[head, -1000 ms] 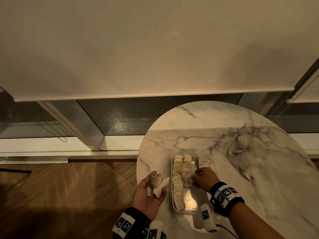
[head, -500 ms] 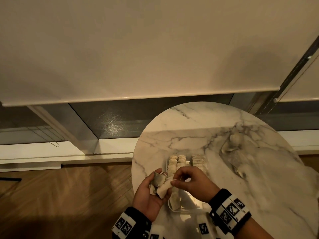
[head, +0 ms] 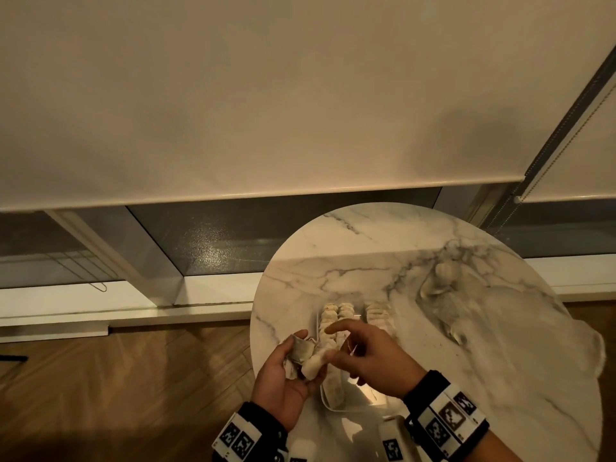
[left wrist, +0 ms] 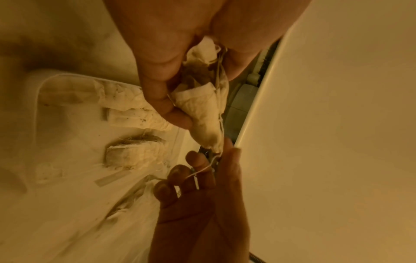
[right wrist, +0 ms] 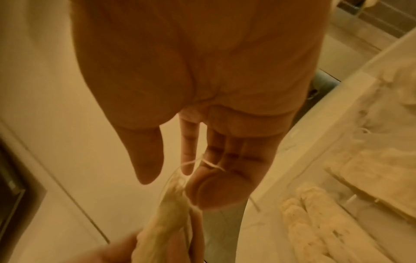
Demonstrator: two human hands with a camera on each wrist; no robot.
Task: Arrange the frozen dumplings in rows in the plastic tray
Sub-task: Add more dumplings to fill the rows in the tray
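My left hand (head: 283, 378), palm up beside the table's left edge, holds a small bunch of pale frozen dumplings (head: 305, 358). My right hand (head: 366, 358) reaches across from the right. Its thumb and fingers pinch the end of one dumpling (left wrist: 202, 121) in that bunch, and its forefinger is lifted. A thin thread (right wrist: 209, 162) lies across the right fingers (right wrist: 227, 156). The clear plastic tray (head: 325, 400) lies under both hands. It holds two close rows of dumplings (head: 333, 316) on the left and a shorter row (head: 376, 315) on the right.
The tray rests on a round marble table (head: 400, 255), whose left edge drops to a wooden floor (head: 133, 378). Crumpled clear plastic (head: 440, 285) lies on the table's far right. A window sill and a lowered blind stand beyond the table.
My right hand left the rows in the tray and came left to the dumplings in my left hand, taking hold of one end. The left hand stayed put.
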